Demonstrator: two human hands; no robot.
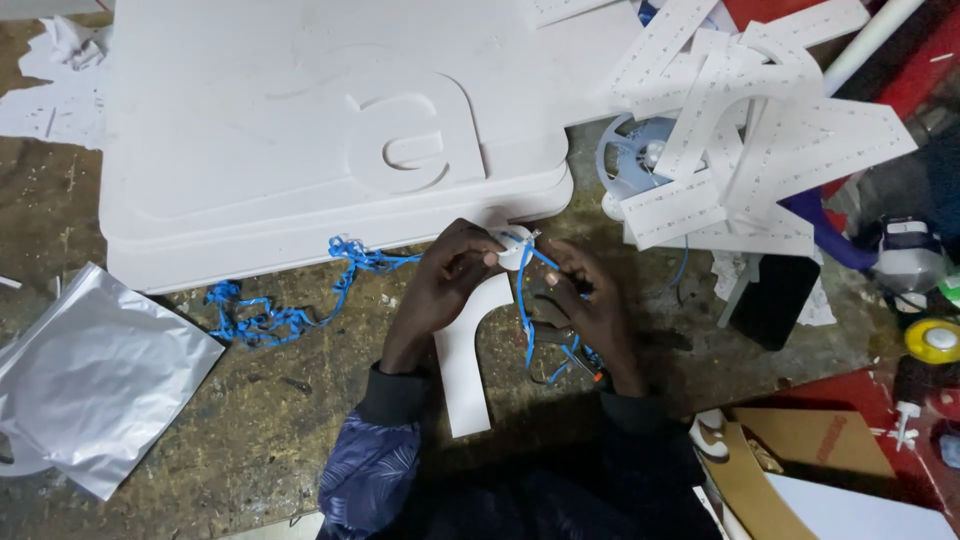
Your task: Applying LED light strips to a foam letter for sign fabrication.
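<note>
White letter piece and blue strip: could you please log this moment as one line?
left hand: holds white letter piece | right hand: pinches blue strip | bench: silver bag

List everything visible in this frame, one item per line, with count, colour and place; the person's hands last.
letter-shaped cutout: one, white, bench centre, under the hands
blue strip: one tangled length, blue, trailing left from the hands
large board: one, white, raised letter on it, top left
perforated strips: a pile, white, top right
reel: one, pale blue, under that pile
foil bag: one, silver, lower left
tape roll: one, yellow, right edge
cardboard: one sheet, brown, lower right
left hand: pinching the cutout's top
right hand: holding the blue strip
</note>
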